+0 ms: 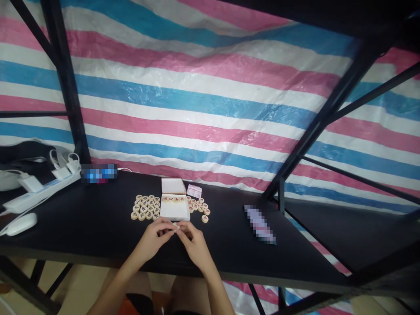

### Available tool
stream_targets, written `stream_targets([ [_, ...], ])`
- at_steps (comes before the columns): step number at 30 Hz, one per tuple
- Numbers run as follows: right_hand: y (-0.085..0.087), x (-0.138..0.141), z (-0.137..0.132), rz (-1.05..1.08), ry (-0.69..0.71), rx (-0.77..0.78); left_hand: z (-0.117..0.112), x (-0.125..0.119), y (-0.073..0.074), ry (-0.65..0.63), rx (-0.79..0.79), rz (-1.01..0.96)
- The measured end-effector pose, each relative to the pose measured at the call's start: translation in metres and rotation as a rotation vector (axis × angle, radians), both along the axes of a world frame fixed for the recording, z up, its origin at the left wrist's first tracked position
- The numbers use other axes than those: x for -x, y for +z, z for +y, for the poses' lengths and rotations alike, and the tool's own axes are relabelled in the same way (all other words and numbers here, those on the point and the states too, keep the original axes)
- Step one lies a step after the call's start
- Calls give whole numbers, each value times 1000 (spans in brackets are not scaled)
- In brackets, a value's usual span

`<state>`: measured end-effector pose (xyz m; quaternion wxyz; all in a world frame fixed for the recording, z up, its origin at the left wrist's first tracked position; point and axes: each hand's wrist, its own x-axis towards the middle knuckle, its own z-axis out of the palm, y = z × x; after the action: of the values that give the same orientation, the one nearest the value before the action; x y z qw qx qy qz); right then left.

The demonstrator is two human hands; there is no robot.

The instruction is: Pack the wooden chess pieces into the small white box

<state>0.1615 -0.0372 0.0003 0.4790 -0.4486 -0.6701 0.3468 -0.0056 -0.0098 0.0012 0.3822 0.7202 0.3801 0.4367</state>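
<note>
As black-marked discs (143,209) sit in rows left of an open white box (173,211) and red-marked discs (196,206) cluster to its right, a person's left hand (155,238) and right hand (194,240) meet near the box's front edge, both pinching a small pale piece (176,226) above the black table (105,218).

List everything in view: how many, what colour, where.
Table: one, black, centre
Open box: one, white, on table
Boxed pieces: about four, pale, far side
Dark-marked pieces: about sixteen, pale, left of box
Red-marked pieces: about eleven, pale, right of box
Card: one, pink-white, beside box
Pixelated slab: one, purplish, table right
Pixelated device: one, blue-black, back left
Power strip: one, white, left
Plugs: several, white, on strip
Rounded object: one, white, before strip
Sheet: one, blue-pink-white, behind
Frame bars: several, black, around
Legs: two, below table
Left hand, right hand: two, holding pale piece
</note>
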Motion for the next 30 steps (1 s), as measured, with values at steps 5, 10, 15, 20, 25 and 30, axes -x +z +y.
stream_targets([
  [5, -4, 0, 1, -2, -9, -7, -1, 1, -1, 9, -10, 20],
  [10, -9, 0, 3, 41, -44, -9, -3, -1, 3, 20, 21, -27],
  [15, -7, 0, 2, -54, -43, -43, 0, -2, -1, 73, 144, -95],
  [20, -6, -1, 1, -89, -70, -70, 1, -4, -5, 16, 191, -48],
  [25, -5, 0, 0, -58, -41, -98, -2, -5, 1, 49, 158, 6],
  [30, -3, 2, -1, -57, -27, -80, -2, -4, 2, 121, 125, -10],
])
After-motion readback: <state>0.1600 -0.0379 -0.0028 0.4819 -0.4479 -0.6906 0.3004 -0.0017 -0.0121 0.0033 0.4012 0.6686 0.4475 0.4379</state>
